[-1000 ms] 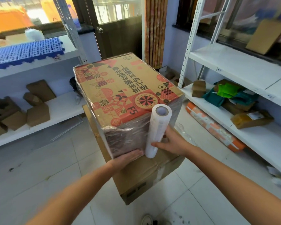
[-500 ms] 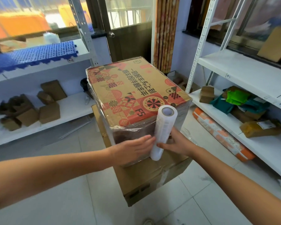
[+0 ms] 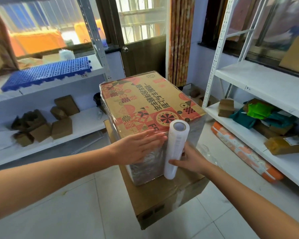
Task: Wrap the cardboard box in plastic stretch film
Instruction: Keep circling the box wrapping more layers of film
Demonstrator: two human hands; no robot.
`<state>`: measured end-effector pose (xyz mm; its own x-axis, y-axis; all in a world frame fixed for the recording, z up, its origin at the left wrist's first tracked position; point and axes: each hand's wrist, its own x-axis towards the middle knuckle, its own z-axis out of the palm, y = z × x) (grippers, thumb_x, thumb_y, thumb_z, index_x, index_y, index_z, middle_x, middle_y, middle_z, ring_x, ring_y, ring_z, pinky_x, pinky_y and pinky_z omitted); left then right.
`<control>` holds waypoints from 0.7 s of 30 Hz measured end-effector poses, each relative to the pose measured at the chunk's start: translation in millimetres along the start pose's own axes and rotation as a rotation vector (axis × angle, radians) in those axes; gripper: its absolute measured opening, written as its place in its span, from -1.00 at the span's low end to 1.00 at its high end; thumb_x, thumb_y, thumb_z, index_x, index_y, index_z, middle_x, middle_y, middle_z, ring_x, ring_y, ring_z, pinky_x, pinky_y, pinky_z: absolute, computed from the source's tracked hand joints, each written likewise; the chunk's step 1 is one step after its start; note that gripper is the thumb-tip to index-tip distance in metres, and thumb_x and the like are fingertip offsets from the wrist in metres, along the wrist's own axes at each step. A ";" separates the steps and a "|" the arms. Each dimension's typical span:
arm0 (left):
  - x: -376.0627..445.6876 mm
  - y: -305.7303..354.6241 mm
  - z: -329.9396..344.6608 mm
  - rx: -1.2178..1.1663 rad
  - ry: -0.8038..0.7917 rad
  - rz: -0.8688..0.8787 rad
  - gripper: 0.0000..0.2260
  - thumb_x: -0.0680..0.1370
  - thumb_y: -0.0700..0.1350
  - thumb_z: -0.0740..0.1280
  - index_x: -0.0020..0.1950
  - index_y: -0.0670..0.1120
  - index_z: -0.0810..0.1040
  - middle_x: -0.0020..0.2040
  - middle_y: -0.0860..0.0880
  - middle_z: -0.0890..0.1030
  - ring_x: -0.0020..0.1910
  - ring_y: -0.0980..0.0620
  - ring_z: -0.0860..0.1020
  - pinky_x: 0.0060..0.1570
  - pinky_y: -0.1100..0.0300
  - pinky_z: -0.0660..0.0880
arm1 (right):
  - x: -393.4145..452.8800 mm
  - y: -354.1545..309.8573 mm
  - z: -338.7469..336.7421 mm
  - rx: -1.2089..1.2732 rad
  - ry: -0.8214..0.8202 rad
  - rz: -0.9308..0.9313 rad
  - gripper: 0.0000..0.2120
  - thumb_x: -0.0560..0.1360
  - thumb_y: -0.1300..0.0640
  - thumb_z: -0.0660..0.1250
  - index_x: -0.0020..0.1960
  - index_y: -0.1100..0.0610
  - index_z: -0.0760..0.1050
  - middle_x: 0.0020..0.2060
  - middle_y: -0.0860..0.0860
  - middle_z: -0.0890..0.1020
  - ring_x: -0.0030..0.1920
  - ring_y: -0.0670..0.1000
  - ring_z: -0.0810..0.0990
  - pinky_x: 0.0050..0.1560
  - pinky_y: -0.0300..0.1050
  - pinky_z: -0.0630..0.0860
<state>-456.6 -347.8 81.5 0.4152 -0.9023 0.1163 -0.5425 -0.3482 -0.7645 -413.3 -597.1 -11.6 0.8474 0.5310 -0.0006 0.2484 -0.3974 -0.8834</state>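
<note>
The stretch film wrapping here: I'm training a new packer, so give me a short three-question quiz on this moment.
1. True or false: the left hand lies flat on the printed box.
2. Which hand grips the film roll? A left, B right.
3. Fill in: the printed box stands on a plain ___ box.

Key: 1 true; 2 B, the right hand; 3 cardboard.

At frame centre I see my left hand [image 3: 138, 147] flat on the film-covered printed cardboard box [image 3: 145, 107]; my right hand [image 3: 191, 160] grips the upright white stretch-film roll [image 3: 175, 147].
</note>
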 end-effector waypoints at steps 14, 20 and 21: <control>5.8 -17.4 -16.5 -1.105 -0.040 -0.348 -0.60 0.44 -0.43 0.29 0.19 -0.07 0.56 0.39 0.06 0.39 0.28 0.05 0.43 -0.02 0.12 0.57 | -7.7 -10.1 22.8 -0.079 0.128 -0.044 -0.14 0.35 0.00 0.52 0.46 0.00 0.07 0.33 -0.04 0.38 0.34 -0.04 0.37 0.27 0.01 0.46; -4.0 -9.8 -16.7 -0.902 0.011 -0.278 -0.47 0.31 -0.44 0.42 0.21 -0.08 0.47 0.39 -0.02 0.24 0.29 0.04 0.30 0.14 0.23 0.41 | -8.3 -5.7 23.1 -0.010 0.173 -0.037 -0.27 0.27 0.01 0.56 0.34 -0.04 0.30 0.17 -0.18 0.49 0.20 -0.20 0.47 0.06 -0.43 0.43; -5.3 -9.9 -16.2 -0.910 0.015 -0.290 -0.46 0.31 -0.45 0.41 0.21 -0.07 0.45 0.38 -0.01 0.23 0.27 0.03 0.33 0.12 0.24 0.42 | -9.2 -5.3 23.7 -0.009 0.175 -0.030 -0.30 0.26 -0.01 0.56 0.30 -0.12 0.30 0.15 -0.23 0.48 0.18 -0.24 0.47 0.05 -0.43 0.44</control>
<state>-465.2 -343.8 98.7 0.6166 -0.7509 0.2365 -0.7827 -0.6171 0.0811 -433.6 -582.1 -18.0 0.9079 0.4051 0.1080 0.2786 -0.3906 -0.8774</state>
